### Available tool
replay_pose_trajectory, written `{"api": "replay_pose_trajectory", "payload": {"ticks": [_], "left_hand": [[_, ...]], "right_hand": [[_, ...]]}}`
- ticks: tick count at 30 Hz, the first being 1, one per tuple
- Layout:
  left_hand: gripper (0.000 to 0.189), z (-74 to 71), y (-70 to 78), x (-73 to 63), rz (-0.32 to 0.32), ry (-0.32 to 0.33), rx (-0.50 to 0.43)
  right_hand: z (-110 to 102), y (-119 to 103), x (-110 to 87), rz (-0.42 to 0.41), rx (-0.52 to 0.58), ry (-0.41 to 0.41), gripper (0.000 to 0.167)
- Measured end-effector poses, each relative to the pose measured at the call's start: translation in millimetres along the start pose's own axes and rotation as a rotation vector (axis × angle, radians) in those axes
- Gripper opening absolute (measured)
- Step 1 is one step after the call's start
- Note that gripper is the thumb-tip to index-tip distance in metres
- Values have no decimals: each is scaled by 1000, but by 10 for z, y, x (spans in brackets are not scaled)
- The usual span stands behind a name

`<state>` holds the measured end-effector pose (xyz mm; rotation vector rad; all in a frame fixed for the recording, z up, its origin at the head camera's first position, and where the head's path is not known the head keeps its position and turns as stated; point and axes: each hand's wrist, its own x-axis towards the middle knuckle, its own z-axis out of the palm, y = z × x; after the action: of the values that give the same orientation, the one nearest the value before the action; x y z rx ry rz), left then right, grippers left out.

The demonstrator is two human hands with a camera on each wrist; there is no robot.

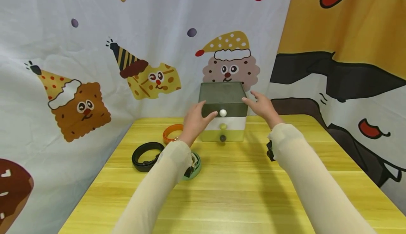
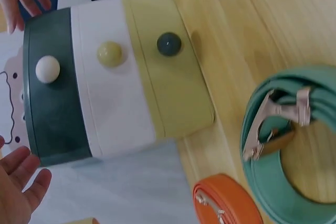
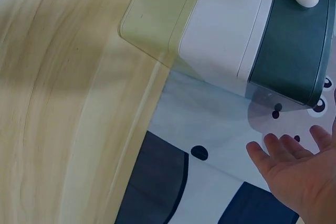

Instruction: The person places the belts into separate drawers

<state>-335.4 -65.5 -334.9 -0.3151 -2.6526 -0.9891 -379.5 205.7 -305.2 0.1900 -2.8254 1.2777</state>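
A small three-drawer box (image 1: 223, 93) stands near the back of the table, its drawers dark green on top, white in the middle and yellow-green below. Each drawer has a round knob; the top one is a white knob (image 2: 48, 69). My left hand (image 1: 195, 121) is at the box's left front side, thumb and fingers spread apart. On the other side, my right hand (image 1: 262, 106) hovers by the upper right edge with its fingers extended. In the right wrist view a gap shows between the right fingers (image 3: 281, 148) and the box. Neither hand holds anything.
Left of the box on the wooden table (image 1: 228, 191) lie three coiled belts: an orange belt (image 1: 168, 131), a black belt (image 1: 136, 156) and a green belt (image 2: 262, 182) partly behind my left forearm. A cartoon-print cloth (image 1: 158, 22) hangs behind the table.
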Motion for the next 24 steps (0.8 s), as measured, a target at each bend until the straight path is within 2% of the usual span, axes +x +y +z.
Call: {"api": "replay_pose_trajectory", "payload": {"ticks": [7,17,24], "left_hand": [[75,171,47,-20,-24,3,-57],[70,378,54,-37,-89,14,-190],[63,544,41,2,-125,74,-285]], "right_hand": [[63,41,38,4,24,14,78],[108,71,74,12,77,17,78],[132,74,97,32,116,22,74]]}}
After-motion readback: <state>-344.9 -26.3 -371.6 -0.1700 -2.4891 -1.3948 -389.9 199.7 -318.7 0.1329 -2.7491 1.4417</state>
